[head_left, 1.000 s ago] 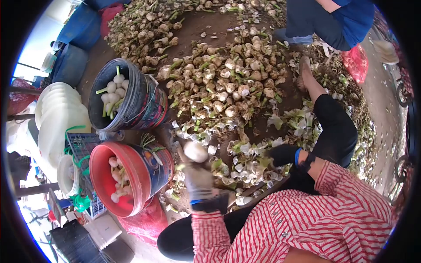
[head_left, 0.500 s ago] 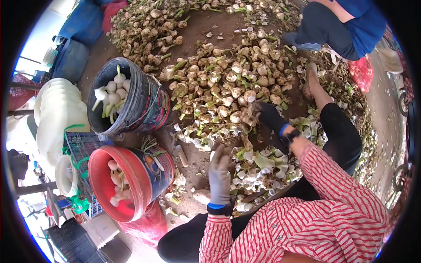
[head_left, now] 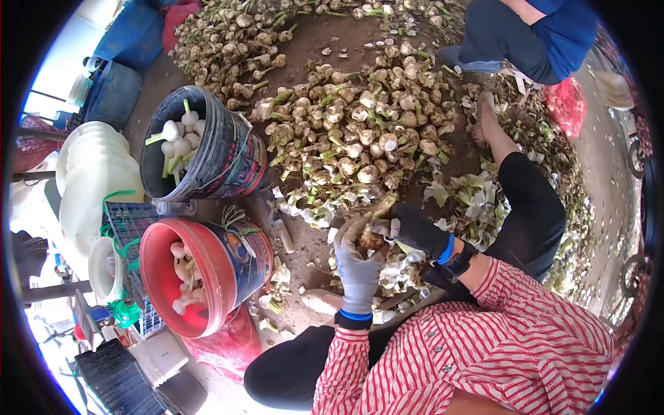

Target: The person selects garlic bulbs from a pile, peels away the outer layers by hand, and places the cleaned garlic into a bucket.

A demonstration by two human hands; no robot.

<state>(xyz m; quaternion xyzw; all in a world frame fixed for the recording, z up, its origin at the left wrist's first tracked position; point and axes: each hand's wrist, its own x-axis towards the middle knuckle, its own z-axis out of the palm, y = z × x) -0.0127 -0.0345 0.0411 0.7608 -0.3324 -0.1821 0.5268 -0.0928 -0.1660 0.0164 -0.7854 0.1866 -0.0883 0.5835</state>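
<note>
In front of me, my two gloved hands meet at a brown, dirt-covered garlic bulb with a long stalk. The grey glove on my left hand wraps the bulb from the left, fingers closed around it. My right hand, in a black glove, presses its curled fingers on the bulb's right side; whether a small tool is also in it I cannot make out. Just beyond lies a heap of untrimmed garlic bulbs. Peeled skins and leaf scraps lie beneath my hands.
To my left, a black bucket holds white bulbs with green stems, and a red bucket holds pinkish-white ones. A pink mesh sack sits beneath the red bucket. Another person's leg is at upper right, near a red bag.
My right hand has come back from the heap to my left hand, bringing a garlic bulb. My left hand has closed around the bulb.
</note>
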